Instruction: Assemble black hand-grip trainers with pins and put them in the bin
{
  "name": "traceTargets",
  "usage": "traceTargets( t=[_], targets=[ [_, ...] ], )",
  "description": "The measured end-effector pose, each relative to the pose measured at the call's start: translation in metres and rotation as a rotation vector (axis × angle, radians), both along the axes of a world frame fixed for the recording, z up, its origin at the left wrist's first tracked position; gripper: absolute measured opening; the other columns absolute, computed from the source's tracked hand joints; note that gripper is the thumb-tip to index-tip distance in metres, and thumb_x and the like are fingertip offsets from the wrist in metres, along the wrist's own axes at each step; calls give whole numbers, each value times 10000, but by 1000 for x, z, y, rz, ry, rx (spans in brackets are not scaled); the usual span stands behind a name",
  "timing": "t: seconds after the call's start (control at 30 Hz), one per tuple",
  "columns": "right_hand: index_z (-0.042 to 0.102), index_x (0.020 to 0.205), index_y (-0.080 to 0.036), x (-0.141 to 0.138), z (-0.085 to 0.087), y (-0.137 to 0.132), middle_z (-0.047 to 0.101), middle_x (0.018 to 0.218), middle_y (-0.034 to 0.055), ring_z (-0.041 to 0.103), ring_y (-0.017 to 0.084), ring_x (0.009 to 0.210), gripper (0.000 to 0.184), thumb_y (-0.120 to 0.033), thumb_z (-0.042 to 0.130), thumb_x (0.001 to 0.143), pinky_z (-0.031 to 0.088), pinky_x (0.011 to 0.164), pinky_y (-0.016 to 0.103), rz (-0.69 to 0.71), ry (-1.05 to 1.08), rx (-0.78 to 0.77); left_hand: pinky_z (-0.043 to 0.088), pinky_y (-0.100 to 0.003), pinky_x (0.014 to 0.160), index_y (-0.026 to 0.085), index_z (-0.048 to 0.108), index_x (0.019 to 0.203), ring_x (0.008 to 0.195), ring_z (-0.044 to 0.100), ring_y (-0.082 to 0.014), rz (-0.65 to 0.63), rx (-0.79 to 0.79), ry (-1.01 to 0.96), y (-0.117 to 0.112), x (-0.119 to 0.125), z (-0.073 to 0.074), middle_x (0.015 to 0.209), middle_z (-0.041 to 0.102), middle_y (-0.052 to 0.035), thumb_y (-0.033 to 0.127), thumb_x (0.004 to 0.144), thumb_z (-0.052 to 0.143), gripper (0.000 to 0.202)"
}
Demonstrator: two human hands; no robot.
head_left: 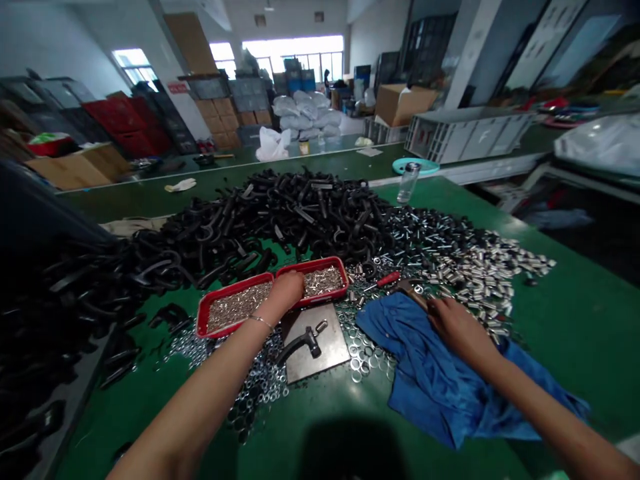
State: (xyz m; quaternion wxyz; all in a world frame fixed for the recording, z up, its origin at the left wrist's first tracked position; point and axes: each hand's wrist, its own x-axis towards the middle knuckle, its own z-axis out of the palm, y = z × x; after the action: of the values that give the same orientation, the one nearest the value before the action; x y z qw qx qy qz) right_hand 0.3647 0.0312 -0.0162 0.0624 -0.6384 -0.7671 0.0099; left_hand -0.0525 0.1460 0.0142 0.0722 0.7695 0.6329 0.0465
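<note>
1. The left hand [286, 292] sat at lower centre, curled down where two red trays [313, 267] met, over small silver pins [235, 307]. The pins filled both trays. I could not tell whether that hand gripped anything. A thin bracelet [262, 322] circled its wrist.
2. The right hand [457, 327] lay right of centre on a crumpled blue cloth [435, 380], its fingers reaching toward a brown-handled tool [411, 293]. I could not tell whether it was grasping that tool.
3. Just below the trays, a steel plate [320, 347] lay flat on the green table [565, 360], with a black U-shaped fitting [303, 345] resting on it.
4. Steel washers [363, 353] and nuts [257, 393] were scattered around the plate, toward the bottom centre.
5. A red-handled screwdriver [389, 279] lay just above the cloth, beside the right tray.
6. A heap of black U-shaped fittings [280, 213] spread across the centre and left of the frame, behind the trays.
7. Shiny metal sleeves [475, 273] were piled at centre right.
8. A glass jar [407, 183] stood at the table's far edge, near a teal plate [415, 166].
9. Cardboard boxes [403, 105] and white sacks [305, 113] filled the upper background.
</note>
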Motion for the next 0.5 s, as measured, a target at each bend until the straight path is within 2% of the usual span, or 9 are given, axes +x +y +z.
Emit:
traceTargets(
  t=[0.1, 0.2, 0.27, 0.3, 0.4, 0.5],
  targets=[
    [615, 981, -136, 1, 3, 16, 642, 936, 158, 629, 250, 806, 212, -313, 511, 925, 452, 718, 336, -33, 47, -106, 494, -338, 898, 144, 661, 981, 978, 654, -238, 20, 76, -71, -9, -4, 1, 1033, 693, -138, 114, 890, 487, 199],
    [622, 861, -142, 7, 9, 46, 669, 816, 146, 624, 229, 683, 215, -338, 543, 895, 418, 639, 333, -55, 165, -313, 485, -320, 922, 162, 619, 1033, 1021, 633, -210, 48, 147, -138, -17, -7, 3, 1056, 682, -107, 136, 925, 469, 187],
    [629, 834, -152, 10, 18, 60, 679, 779, 138, 622, 222, 654, 217, -352, 556, 881, 408, 625, 343, -60, 260, -395, 481, -311, 933, 171, 604, 1055, 1039, 625, -195, 53, 234, -280, -28, -14, 5, 1067, 676, -92, 136, 932, 474, 182],
    [629, 840, -160, 11, 23, 62, 682, 780, 136, 619, 220, 647, 214, -365, 573, 867, 406, 622, 351, -73, 296, -382, 479, -309, 935, 177, 604, 1056, 1037, 625, -189, 49, 286, -387, -37, -18, 6, 1065, 675, -82, 136, 930, 486, 178],
    [611, 928, -194, 1, 42, 44, 672, 770, 119, 591, 201, 592, 282, -455, 629, 823, 398, 582, 364, -131, 448, -279, 490, -304, 889, 200, 632, 1025, 965, 645, -180, 61, 347, -734, -73, -32, 5, 1009, 690, -47, 165, 907, 553, 146],
    [596, 1010, -236, -30, 51, 5, 641, 688, 83, 540, 170, 481, 386, -564, 644, 813, 372, 477, 338, -144, 784, -373, 500, -276, 762, 200, 655, 961, 825, 657, -169, 134, 157, -947, -110, -37, -4, 892, 700, -21, 260, 887, 617, 102]
  ],
)
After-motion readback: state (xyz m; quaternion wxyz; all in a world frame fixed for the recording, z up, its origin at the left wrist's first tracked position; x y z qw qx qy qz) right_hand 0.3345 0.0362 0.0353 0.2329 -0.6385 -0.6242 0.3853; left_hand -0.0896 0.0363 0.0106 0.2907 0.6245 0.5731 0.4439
